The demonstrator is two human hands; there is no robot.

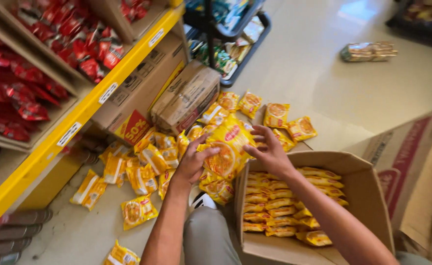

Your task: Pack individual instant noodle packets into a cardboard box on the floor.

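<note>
— Two hands on one yellow packet (228, 147), see? The left hand (192, 164) curls around its near edge, fingers closed on the wrapper, and the right hand (270, 149) has its fingers spread over the far side, gripping more loosely.

— Where is it exactly?

— Held up in the air, just left of the open cardboard box (368, 196), above the heap of loose packets (142, 169) scattered on the floor (324, 73) in front of the yellow shelf rail (78, 118).

— And the box?

— Partly filled; stacked packets (279, 203) lie in tidy rows along its bottom. I'd judge this is the sorting stage, one packet being handled between pile and box, with plenty lying about.

— What does the next bit ask of them?

— Keeping the packet flat and square to the rows, I'd say, and a light grip so the contents don't get crushed. A closed brown carton (186, 98) sits just behind the pile.
</note>
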